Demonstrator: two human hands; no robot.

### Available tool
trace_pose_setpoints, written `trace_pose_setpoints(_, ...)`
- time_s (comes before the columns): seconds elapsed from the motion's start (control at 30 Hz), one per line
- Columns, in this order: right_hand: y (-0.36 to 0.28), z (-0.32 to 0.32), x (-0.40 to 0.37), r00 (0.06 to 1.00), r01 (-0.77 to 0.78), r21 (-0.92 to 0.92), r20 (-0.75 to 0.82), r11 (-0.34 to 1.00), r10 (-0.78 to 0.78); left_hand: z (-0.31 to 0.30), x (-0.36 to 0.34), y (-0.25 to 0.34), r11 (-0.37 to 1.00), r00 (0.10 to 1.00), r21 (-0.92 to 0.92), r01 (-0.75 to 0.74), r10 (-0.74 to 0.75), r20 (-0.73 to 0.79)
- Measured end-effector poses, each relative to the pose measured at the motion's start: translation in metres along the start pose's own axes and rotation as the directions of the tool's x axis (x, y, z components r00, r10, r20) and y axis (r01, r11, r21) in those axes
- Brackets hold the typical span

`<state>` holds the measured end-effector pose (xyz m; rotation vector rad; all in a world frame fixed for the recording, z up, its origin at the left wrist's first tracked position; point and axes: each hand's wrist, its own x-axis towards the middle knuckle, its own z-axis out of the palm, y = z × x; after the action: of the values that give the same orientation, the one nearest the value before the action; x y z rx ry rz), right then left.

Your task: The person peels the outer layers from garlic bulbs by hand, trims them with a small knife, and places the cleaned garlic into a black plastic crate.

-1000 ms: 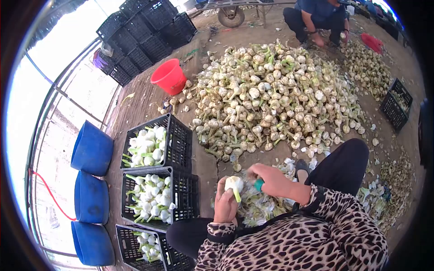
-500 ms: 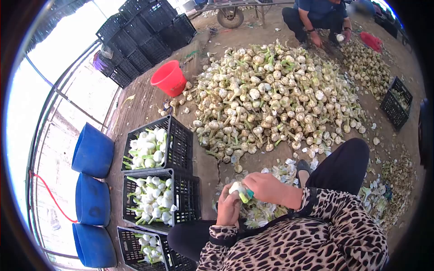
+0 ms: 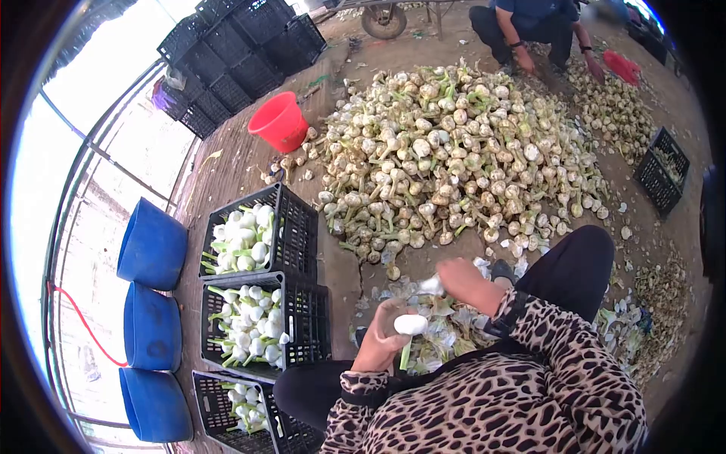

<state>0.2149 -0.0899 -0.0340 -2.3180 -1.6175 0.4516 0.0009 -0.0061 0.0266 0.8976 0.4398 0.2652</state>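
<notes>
In my left hand (image 3: 384, 334) is a smooth white garlic bulb (image 3: 411, 325), its short green stem pointing down. My fingers and thumb are closed around the bulb. A little up and to the right, my right hand (image 3: 463, 281) is curled, with a blurred white piece of garlic skin (image 3: 432, 286) at its fingers. Any tool inside that hand is hidden. Below both hands, loose peeled skins (image 3: 446, 333) cover the ground between my legs. Beyond them rises a large heap of unpeeled garlic (image 3: 454, 151) with soil-stained skins.
To the left stand black crates (image 3: 304, 234) of cleaned garlic, with blue tubs (image 3: 155, 325) beyond. A red bucket (image 3: 281, 125) stands near stacked black crates (image 3: 242, 64). Another person (image 3: 529, 30) squats behind the heap. One crate (image 3: 664, 172) sits at right.
My hands have moved apart. The right hand went up and right with the white skin, while the bulb in my left hand now shows smooth and white. The other person's hand no longer holds a bulb.
</notes>
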Motion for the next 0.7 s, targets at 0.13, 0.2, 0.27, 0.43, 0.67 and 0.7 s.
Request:
trace_pose_setpoints(0.13,-0.017,-0.031,-0.019,0.944,0.033,0.157,0.319,0.987,-0.082,-0.013,0.008,-0.005,0.978,0.986,0.16,-0.131,0.146,-0.086)
trace_pose_setpoints(0.2,-0.037,-0.042,-0.027,0.988,0.145,0.637,-0.058,0.757,-0.14,-0.014,0.008,-0.008,0.967,0.979,0.209,-0.146,0.171,-0.107)
trace_pose_setpoints(0.27,-0.056,-0.047,-0.028,0.981,0.19,0.734,-0.108,0.652,-0.164,-0.012,0.009,-0.008,0.925,0.972,0.343,-0.163,0.21,-0.104)
trace_pose_setpoints(0.43,-0.047,-0.026,-0.018,0.966,0.248,0.686,-0.231,0.684,-0.118,-0.011,0.005,-0.007,0.875,0.968,0.434,-0.213,0.249,-0.028)
trace_pose_setpoints(0.67,-0.02,0.019,-0.01,0.996,-0.007,0.766,0.064,0.643,-0.066,-0.019,-0.025,0.0,0.906,0.934,-0.319,-0.278,0.177,-0.311)
trace_pose_setpoints(0.7,-0.02,0.024,-0.009,0.994,-0.049,0.785,0.097,0.618,-0.044,-0.029,-0.035,0.004,0.851,0.914,-0.4,-0.342,0.202,-0.352)
